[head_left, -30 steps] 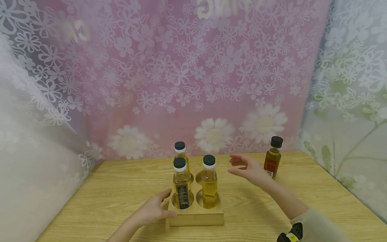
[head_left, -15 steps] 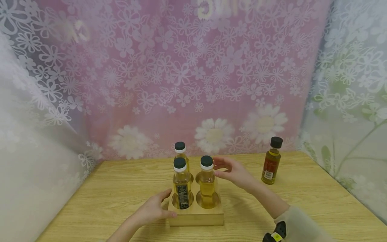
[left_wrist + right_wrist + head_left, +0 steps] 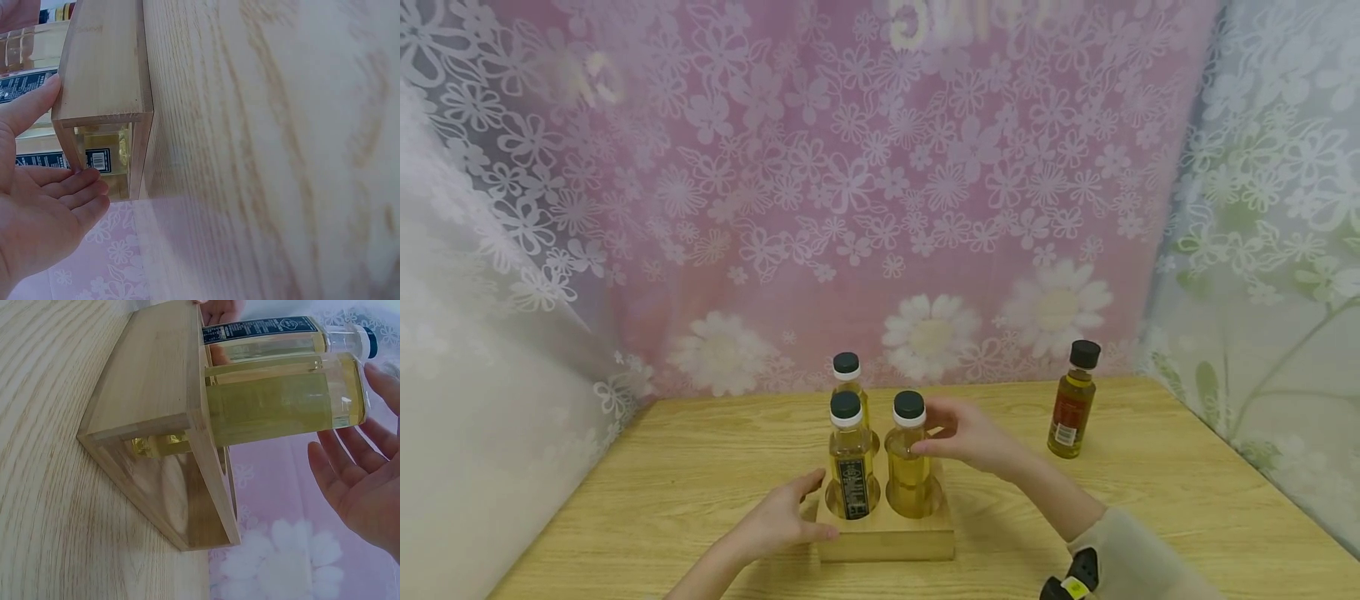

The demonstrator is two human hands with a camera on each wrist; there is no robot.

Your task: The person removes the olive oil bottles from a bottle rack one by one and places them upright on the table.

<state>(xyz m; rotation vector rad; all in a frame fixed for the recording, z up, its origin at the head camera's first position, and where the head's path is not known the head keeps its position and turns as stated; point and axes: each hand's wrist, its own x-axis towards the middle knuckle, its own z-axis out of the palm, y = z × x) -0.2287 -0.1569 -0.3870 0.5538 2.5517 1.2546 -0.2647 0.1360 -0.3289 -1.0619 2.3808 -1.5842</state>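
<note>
A wooden bottle holder (image 3: 886,546) with round holes stands on the table, bearing three dark-capped oil bottles. My left hand (image 3: 778,517) grips its front left corner, thumb on the front edge and fingers along the open side. At the front right, a bottle (image 3: 910,475) of yellow oil stands in its hole; my right hand (image 3: 973,437) holds it at the shoulder, thumb in front and fingers behind. Beside it stands a bottle with a black label (image 3: 852,479). Another bottle (image 3: 847,367) stands behind, partly hidden. In the right wrist view, the oil bottle (image 3: 275,403) reaches down through the holder.
A darker oil bottle (image 3: 1071,412) with a red label and black cap stands apart on the right of the wooden table (image 3: 700,450). A pink flowered curtain (image 3: 775,208) hangs behind the table, with pale curtains at both sides.
My right hand has moved left from beside the dark bottle to the front right bottle and come round its shoulder. That bottle has shifted slightly left. The left hand has stayed in place.
</note>
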